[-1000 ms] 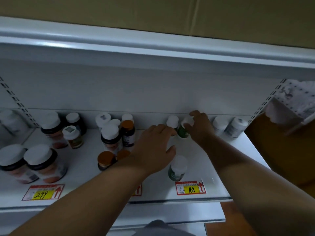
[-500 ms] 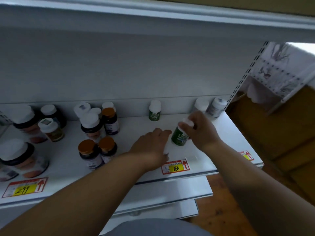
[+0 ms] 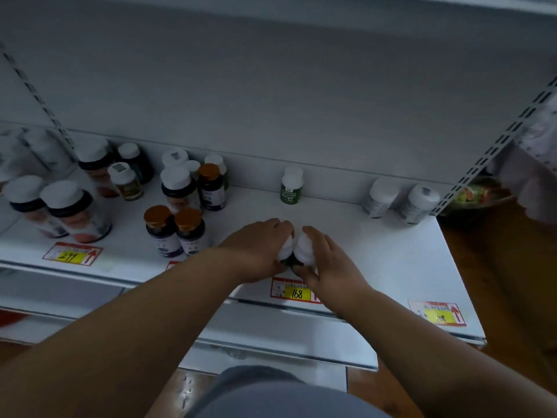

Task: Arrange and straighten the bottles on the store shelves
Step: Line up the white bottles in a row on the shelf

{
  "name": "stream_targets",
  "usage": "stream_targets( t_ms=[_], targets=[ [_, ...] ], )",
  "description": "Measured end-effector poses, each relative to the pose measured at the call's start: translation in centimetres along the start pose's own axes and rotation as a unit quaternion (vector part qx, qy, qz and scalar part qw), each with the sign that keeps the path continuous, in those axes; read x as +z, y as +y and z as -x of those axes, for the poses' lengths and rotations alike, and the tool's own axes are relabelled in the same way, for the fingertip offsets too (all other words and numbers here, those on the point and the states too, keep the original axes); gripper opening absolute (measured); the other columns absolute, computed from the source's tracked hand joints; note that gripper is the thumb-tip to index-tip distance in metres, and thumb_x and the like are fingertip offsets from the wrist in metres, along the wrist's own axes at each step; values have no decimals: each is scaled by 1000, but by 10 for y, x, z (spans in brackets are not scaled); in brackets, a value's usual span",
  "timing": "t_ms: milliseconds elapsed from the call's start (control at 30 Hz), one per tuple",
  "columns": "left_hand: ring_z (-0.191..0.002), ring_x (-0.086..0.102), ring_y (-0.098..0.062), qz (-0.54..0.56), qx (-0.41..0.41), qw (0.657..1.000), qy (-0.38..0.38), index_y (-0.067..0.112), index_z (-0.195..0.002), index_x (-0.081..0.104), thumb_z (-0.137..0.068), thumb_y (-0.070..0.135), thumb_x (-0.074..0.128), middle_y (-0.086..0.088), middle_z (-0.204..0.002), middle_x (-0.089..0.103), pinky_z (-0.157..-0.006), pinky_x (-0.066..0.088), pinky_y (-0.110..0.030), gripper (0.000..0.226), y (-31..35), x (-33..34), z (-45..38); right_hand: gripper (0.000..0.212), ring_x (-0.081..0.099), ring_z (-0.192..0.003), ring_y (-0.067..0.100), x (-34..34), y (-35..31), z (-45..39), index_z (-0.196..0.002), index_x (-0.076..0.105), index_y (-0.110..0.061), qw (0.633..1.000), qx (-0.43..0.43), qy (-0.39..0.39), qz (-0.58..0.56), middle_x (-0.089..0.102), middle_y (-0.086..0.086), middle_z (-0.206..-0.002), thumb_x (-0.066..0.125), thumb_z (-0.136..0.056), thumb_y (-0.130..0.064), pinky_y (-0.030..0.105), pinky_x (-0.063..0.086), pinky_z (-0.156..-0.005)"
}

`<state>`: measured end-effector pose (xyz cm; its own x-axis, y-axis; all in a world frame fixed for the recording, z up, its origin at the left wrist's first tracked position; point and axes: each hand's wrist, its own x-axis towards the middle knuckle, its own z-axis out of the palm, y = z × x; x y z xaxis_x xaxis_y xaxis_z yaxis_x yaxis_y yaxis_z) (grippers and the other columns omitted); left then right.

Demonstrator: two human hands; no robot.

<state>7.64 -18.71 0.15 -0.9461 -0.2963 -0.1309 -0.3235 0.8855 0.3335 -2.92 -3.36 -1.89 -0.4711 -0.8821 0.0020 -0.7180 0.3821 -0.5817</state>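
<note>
Two small green bottles with white caps stand side by side near the front edge of the white shelf (image 3: pixel 391 260). My left hand (image 3: pixel 256 251) grips the left bottle (image 3: pixel 285 247). My right hand (image 3: pixel 328 260) grips the right bottle (image 3: pixel 305 248). Both bottles touch each other just behind the 168 price tag (image 3: pixel 294 292); their green bodies are mostly hidden by my fingers. A third green bottle (image 3: pixel 291 185) stands upright alone at the back wall.
Two white bottles (image 3: pixel 401 200) stand at the back right. Brown-capped dark bottles (image 3: pixel 174 230) and several white-capped ones (image 3: pixel 187 182) crowd the left half, with large jars (image 3: pixel 60 209) at the far left. Lower shelf edges (image 3: pixel 271 351) jut out below; wooden floor lies right.
My right hand carried its green bottle from the back of the shelf forward and set it beside the front bottle that my left hand now grips. The camera tilted downward.
</note>
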Motion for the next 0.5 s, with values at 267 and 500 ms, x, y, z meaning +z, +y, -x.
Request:
stream_targets(
  t_ms=[267,500],
  targets=[
    [-101,54,-24,0,-27,1000,11,25,-124,43,-79,41,72,-2,-115,50,-79,44,-35,56,3,-2,-2,81,43,-129,20,-3,0,2,-150,15,-28,1000,-1,-5,-25,37,-1,-148,57,-86,-53,33,38,-105],
    [-123,44,-19,-16,13,999,42,29,-144,28,-74,61,69,4,-138,41,-99,41,-34,87,4,-16,5,41,55,-111,26,-48,-17,-78,-126,52,-18,984,24,174,-36,55,8,-123,35,-98,-42,27,39,-86]
  ],
)
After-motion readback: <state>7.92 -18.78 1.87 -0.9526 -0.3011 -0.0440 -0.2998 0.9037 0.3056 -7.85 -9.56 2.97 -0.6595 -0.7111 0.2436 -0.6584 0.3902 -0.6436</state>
